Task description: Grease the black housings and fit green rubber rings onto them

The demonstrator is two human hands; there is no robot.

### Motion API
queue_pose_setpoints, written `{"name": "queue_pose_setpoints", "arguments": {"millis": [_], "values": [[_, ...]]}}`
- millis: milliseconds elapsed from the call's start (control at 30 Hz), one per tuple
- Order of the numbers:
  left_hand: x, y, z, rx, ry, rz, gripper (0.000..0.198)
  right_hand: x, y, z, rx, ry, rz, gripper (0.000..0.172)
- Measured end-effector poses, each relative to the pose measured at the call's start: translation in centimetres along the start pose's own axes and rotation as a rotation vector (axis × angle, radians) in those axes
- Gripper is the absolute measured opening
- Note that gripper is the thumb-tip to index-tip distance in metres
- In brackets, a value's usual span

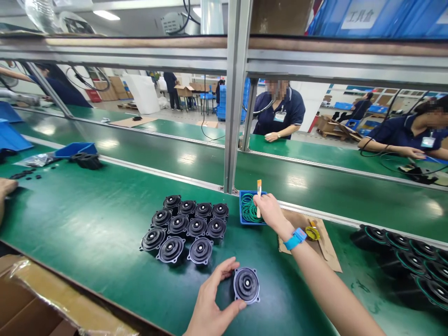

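so, one black round part [247, 284] sits low, just right of the middle of the frame. the left hand [215, 296] curves round its left side; i can't tell if it squeezes. higher up, the right hand [271, 211] pinches a brush [259, 189] over tangled green rings [248, 207] in a blue bin [254, 223]. the brush handle might snag rings and pull out too many.

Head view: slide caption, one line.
Left hand curved around a round black part; right hand, gripping a brush, at a blue bin of green rings.
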State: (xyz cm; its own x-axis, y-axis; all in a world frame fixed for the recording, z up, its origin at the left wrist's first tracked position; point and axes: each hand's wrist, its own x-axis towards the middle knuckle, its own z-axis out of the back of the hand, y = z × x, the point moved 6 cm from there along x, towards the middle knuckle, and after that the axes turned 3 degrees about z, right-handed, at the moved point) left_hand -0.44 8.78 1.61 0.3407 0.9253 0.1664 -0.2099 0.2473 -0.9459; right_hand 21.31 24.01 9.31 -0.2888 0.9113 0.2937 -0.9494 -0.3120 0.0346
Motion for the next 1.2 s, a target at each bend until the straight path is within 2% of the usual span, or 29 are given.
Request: {"name": "queue_pose_setpoints", "arguments": {"millis": [167, 267, 333, 433, 500, 667, 733, 800, 867, 967, 1067, 1200], "values": [[0.1, 0.0, 0.1, -0.077, -0.016, 0.07, 0.068, -2.1, -0.7, 3.4, 0.129, -0.158, -0.127, 0.017], [0.1, -0.1, 0.1, -0.089, -0.022, 0.079, 0.068, -4.7, 0.7, 5.4, 0.245, -0.211, -0.162, 0.011], [0.1, -0.4, 0.0, -0.101, -0.02, 0.059, 0.066, -6.4, 2.7, 5.7, 0.433, -0.148, -0.13, 0.013], [0.0, -0.8, -0.2, -0.087, -0.012, 0.034, 0.063, -8.7, 5.8, 4.7, 0.737, 0.074, -0.096, 0.018], [0.0, -1.2, -0.2, -0.048, -0.003, 0.017, 0.06, -9.7, 7.0, 3.8, 0.793, 0.174, -0.11, 0.019], [0.1, -2.5, 0.0, 0.119, 0.041, -0.085, 0.066, -11.4, 7.7, 3.8, 0.898, 0.164, -0.081, 0.018], [0.2, -2.6, 0.0, 0.189, 0.05, -0.127, 0.064, -12.5, 7.8, 4.0, 0.851, 0.16, -0.027, 0.023], [0.1, -2.6, 0.1, 0.242, 0.033, -0.193, 0.057, -13.8, 8.1, 4.0, 0.745, 0.138, 0.053, 0.037], [0.0, -2.7, 0.2, 0.274, -0.007, -0.28, 0.052, -15.1, 8.6, 4.0, 0.668, 0.07, 0.15, 0.042], [-0.4, -2.9, 0.4, 0.298, -0.083, -0.388, 0.05, -16.4, 9.3, 4.1, 0.587, -0.08, 0.246, 0.024], [-0.6, -3.2, 0.4, 0.322, -0.135, -0.421, 0.046, -17.0, 9.9, 4.8, 0.458, -0.23, 0.289, 0.009], [-0.6, -3.5, 0.5, 0.304, -0.173, -0.428, 0.033, -17.4, 10.9, 5.7, 0.334, -0.368, 0.392, 0.011]]}}
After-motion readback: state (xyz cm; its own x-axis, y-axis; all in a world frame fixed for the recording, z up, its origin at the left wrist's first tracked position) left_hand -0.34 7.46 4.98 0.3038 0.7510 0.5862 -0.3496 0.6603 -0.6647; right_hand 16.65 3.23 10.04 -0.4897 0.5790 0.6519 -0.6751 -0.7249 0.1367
